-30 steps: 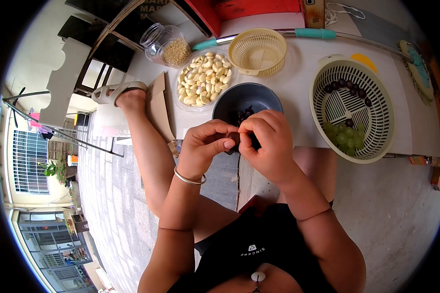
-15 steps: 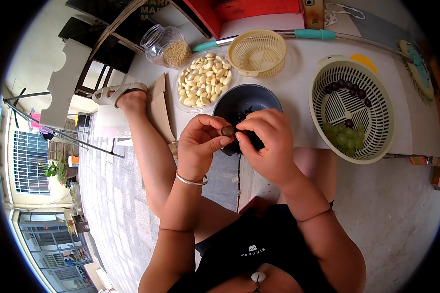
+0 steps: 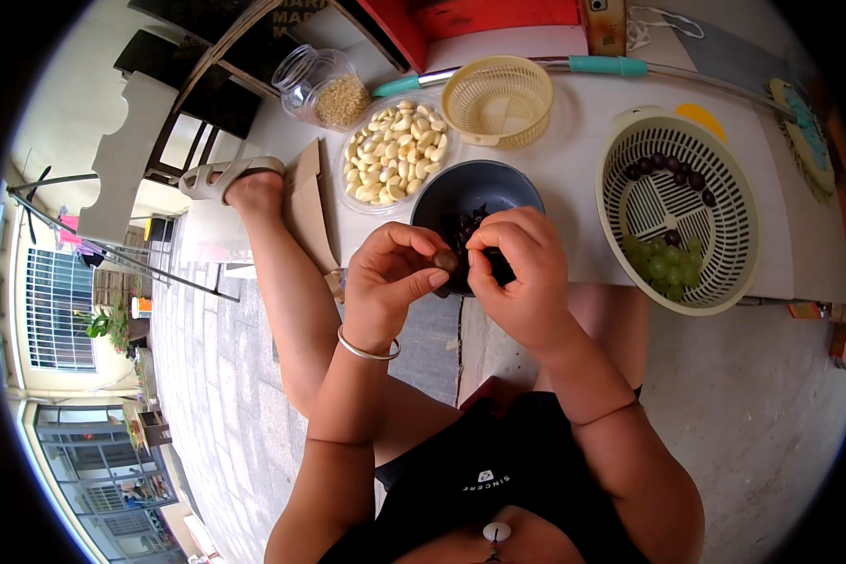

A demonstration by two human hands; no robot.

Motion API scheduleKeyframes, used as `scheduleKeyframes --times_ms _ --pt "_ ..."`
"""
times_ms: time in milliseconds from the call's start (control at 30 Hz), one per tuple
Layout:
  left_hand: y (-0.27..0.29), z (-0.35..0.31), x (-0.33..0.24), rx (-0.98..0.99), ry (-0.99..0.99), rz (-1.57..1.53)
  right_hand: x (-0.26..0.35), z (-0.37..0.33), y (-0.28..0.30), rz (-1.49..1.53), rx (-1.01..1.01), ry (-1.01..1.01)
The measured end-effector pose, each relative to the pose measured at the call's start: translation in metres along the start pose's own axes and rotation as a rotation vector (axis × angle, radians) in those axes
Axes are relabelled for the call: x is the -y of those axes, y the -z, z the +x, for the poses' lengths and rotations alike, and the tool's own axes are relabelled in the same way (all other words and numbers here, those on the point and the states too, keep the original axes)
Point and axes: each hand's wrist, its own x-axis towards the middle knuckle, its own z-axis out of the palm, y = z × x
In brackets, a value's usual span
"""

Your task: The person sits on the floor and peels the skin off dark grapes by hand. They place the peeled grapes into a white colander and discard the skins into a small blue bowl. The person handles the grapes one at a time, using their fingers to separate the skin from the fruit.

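Observation:
My left hand (image 3: 390,273) pinches a brownish grape (image 3: 447,261) between thumb and fingertips, above the near side of a dark grey bowl (image 3: 515,184). Close beside it, my right hand (image 3: 524,268) has its thumb and forefinger pressed together; whatever lies between them is too small to make out. Dark scraps like grape skins (image 3: 468,222) lie inside the bowl, partly hidden by my hands. To the right, a pale slotted basket (image 3: 609,179) holds several dark grapes (image 3: 669,166) at its far side and a cluster of green, peeled-looking grapes (image 3: 665,265) at its near side.
A plate of peeled garlic cloves (image 3: 395,158) sits left of the bowl. Behind stand a clear jar (image 3: 340,101) with small pale pieces and a small yellow basket (image 3: 496,85). A long metal pole (image 3: 705,81) with teal grips crosses the table's back.
My right hand has drawn slightly away from the grape, its pinch now a little apart from it. The left hand has turned the grape slightly and shifted it a bit right.

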Motion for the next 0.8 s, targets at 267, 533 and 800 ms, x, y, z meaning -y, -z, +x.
scheduleKeyframes --times_ms 267,533,800 --pt "-0.003 -0.001 0.005 -0.064 -0.067 0.065 0.003 0.002 0.0 -0.073 0.02 0.088" --pt "-0.007 -0.003 0.002 -0.001 -0.119 0.162 0.005 -0.001 -0.002 -0.005 0.0 0.045" --pt "0.002 0.0 0.003 0.073 0.153 -0.372 0.003 0.002 0.003 0.129 -0.005 -0.094"
